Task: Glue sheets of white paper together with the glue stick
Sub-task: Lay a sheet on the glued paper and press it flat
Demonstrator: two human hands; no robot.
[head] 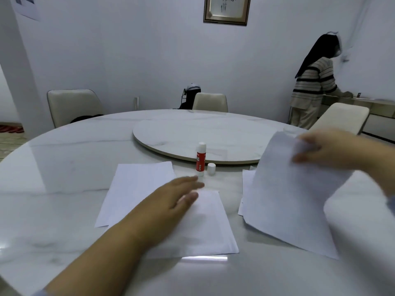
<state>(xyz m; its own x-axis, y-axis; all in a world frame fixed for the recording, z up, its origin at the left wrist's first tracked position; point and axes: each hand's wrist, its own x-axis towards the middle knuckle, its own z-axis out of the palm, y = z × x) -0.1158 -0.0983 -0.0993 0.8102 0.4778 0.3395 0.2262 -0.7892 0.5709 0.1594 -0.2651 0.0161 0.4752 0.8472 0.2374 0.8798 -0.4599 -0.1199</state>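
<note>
1. Left sheets [136, 189]: two white papers lie overlapped on the table [53, 167], the nearer one toward the person. They look thin, limp and light, likely to slide on the glossy marble, so pressing flat should suit better than pinching.
2. Left hand [171, 199]: flat and open, fingers stretched, palm down over the nearer sheet; it grasps nothing. Blur hides whether it presses the paper or only hovers.
3. Glue stick [200, 159]: upright and uncapped just beyond the left fingertips, its cap [211, 168] standing just beside it. It looks rigid and light, easily tipped; the red barrel seems the place to hold.
4. Turntable [192, 137]: its raised rim sits just behind the stick, limiting room that way.
5. Right hand [320, 150]: closed on the top edge of a sheet [295, 199], lifted and tilted, its lower edge near the table. More paper [245, 189] lies beneath.
6. Open room: bare marble between the piles and along the near edge.
</note>
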